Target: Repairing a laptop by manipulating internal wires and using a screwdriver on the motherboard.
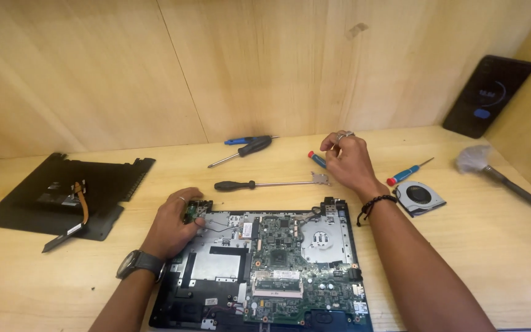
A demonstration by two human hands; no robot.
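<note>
Laptop [265, 270], opened with its board bare, lies at the bottom centre of the frame on the table [493, 246], close to me so both hands reach it. My left hand [173, 224] rests curled on its upper left corner, fingers closed over a small green part [193, 212], pressing down to steady the chassis. My right hand [348, 163] hovers just above the laptop's upper right corner, fingertips pinched together on a blue-handled screwdriver [318, 160], held upright near a small metal bracket [321, 179].

I count four screwdrivers in all: the one I pinch, a black-and-blue one [247, 147] at upper centre, a long black one [259, 184] just above the laptop, and a red-and-blue one [408, 172] to the right. They lie fanned out behind the laptop, within easy reach. One fan [420, 197] sits beside my right wrist. One black cover [62, 193] lies at the left, well apart. One brush [505, 178] lies at the right edge, and one phone [488, 95] leans against the wall at upper right.
</note>
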